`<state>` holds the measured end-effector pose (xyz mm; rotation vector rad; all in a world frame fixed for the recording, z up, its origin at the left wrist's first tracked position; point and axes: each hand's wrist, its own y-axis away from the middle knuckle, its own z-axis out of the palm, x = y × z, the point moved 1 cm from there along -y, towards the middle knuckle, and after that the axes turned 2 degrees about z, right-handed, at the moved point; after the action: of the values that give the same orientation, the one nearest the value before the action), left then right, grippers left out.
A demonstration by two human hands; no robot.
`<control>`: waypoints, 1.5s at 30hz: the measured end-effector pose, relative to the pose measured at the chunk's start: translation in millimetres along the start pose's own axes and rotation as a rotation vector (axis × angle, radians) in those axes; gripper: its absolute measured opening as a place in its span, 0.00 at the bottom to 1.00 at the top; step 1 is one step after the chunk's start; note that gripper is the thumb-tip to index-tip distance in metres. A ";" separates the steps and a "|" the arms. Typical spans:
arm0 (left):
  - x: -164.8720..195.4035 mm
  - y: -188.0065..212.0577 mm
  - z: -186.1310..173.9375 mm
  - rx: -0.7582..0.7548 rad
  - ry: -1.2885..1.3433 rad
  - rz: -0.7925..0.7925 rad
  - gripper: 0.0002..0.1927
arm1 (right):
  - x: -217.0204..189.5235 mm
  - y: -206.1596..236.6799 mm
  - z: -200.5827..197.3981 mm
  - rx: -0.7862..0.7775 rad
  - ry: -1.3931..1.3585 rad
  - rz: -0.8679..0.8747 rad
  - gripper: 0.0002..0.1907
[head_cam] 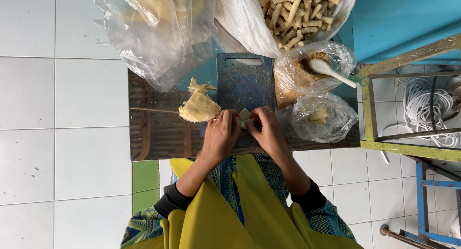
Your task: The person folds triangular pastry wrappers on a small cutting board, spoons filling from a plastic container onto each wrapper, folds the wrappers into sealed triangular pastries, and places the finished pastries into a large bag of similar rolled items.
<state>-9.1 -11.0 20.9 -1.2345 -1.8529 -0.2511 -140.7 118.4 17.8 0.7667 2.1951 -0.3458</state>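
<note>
Pastry wrapper (244, 117), small and pale, sits over the blue cutting board (245, 83) on the low bench (153, 134), pinched between the fingers of the left hand (220, 136) and right hand (270, 131). Folded wrappers (199, 107) lie just left. A clear bag of brown crumbs (297, 71) holds a white spoon (329, 69); another clear bag (319, 115) holds something unclear. The bag of rolled sticks (293, 14) is cut off at the top.
</note>
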 end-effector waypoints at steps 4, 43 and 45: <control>-6.1 4.1 -8.7 -0.003 0.035 0.078 0.05 | 4.4 9.4 -3.4 0.074 0.105 -0.282 0.06; 5.6 -5.5 11.5 0.311 -0.163 -0.014 0.12 | -15.3 23.7 -5.1 0.097 0.583 -0.405 0.27; 5.4 -2.3 7.6 0.308 -0.051 -0.031 0.15 | -24.2 25.4 -5.1 0.034 0.638 -0.375 0.34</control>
<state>-15.9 -4.2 21.0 -1.0083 -1.8726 0.0501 -115.2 130.6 39.2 0.5176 2.9538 -0.3557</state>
